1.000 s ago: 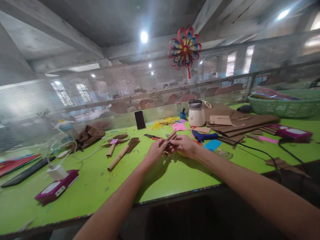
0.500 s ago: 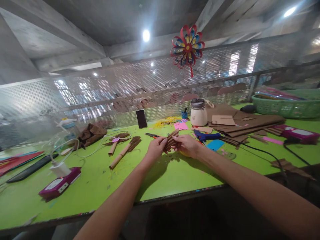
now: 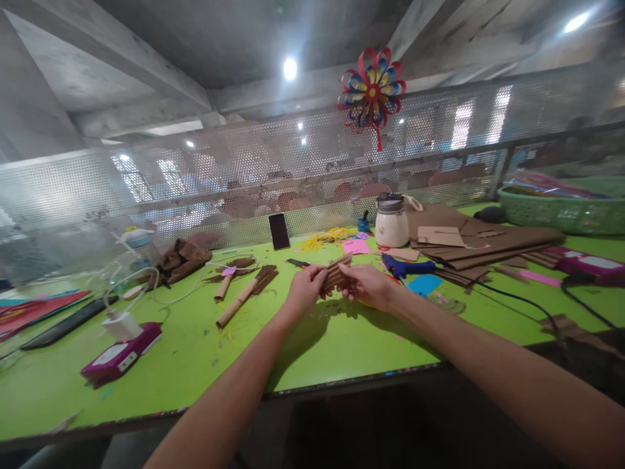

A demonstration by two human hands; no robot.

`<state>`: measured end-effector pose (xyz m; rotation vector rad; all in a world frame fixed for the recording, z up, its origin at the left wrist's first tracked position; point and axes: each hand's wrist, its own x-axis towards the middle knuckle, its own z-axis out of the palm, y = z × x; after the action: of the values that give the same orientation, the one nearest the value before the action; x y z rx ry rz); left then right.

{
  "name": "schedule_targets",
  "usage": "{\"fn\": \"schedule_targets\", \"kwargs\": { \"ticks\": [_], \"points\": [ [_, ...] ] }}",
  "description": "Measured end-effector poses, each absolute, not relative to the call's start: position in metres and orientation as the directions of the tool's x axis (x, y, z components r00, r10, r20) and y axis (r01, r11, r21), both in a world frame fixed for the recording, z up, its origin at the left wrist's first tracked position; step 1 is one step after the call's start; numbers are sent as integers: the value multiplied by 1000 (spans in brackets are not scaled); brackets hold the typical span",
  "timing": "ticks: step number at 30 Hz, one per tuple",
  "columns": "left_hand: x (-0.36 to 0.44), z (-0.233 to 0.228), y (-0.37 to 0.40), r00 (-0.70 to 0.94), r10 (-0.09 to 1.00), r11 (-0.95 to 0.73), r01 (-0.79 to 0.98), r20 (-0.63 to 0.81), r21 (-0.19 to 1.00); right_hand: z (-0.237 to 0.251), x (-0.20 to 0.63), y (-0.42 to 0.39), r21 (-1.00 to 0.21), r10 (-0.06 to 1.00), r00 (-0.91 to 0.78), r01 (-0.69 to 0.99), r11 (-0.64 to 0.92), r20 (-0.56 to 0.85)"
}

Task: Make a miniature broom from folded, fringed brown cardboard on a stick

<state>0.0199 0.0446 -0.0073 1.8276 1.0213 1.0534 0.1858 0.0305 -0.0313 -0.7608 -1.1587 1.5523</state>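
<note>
Between my two hands is a pleated strip of brown paper (image 3: 336,273), raised a little above the green table (image 3: 303,352). My left hand (image 3: 310,285) pinches its left end, and the fingers of my right hand (image 3: 365,284) close on its right end. Left of my hands lie a brown paper roll with folded paper at its tip (image 3: 239,303) and a second rolled piece with a fan-like top (image 3: 224,283). A blue glue gun (image 3: 409,266) rests to the right, near a blue paper piece (image 3: 424,284). Behind my left hand is a dark cutter (image 3: 297,264).
A white jar (image 3: 391,225), a phone (image 3: 279,231) and yellow shreds (image 3: 327,239) stand or lie at the back. Brown paper sheets (image 3: 508,244) and a green basket (image 3: 561,212) are at right. A purple power strip (image 3: 120,355) with a cable sits left.
The view has shifted slightly, so the table things appear a little further right. My hands keep hold of the pleated paper, with hardly any movement.
</note>
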Motion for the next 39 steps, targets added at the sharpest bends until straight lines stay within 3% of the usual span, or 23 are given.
{"fn": "schedule_targets", "kwargs": {
  "ticks": [5,30,39],
  "points": [
    [19,-7,43,311,901,-379,227,302,897,-29,186,27,-958,953,-301,-285,-42,48],
    [18,-8,44,273,885,-425,145,377,894,-33,186,29,-947,961,-260,-322,5,94],
    [21,-9,42,299,840,-510,155,452,846,-36,187,36,-918,974,-157,-387,92,164]
  ]
}}
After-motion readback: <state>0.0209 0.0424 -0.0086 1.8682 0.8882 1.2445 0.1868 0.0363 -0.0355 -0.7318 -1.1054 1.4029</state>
